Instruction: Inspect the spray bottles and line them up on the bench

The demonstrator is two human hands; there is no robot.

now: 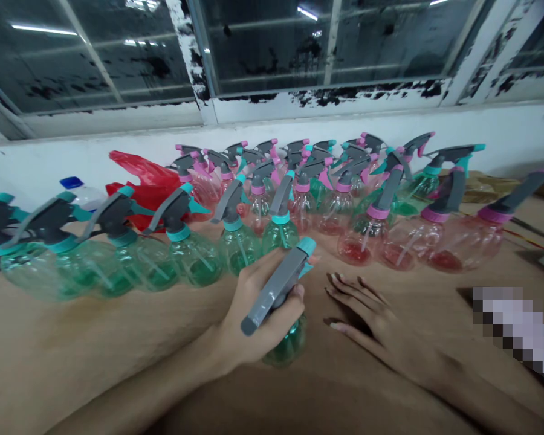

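My left hand (249, 314) is wrapped round a green spray bottle (284, 338) with a grey and teal trigger head (278, 283), held just above the brown table (118, 350). My right hand (372, 320) lies beside it, to the right, fingers stretched out flat on the table, holding nothing. Right behind both hands stands a row of green spray bottles (190, 260) at the left and pink spray bottles (390, 241) at the right, with several more rows behind them.
A red plastic bag (138, 178) and a white bottle with a blue cap (79, 190) lie behind the green bottles at the left. A white wall ledge and dark windows (272, 48) close off the back. A blurred-out patch (517, 329) sits at the right.
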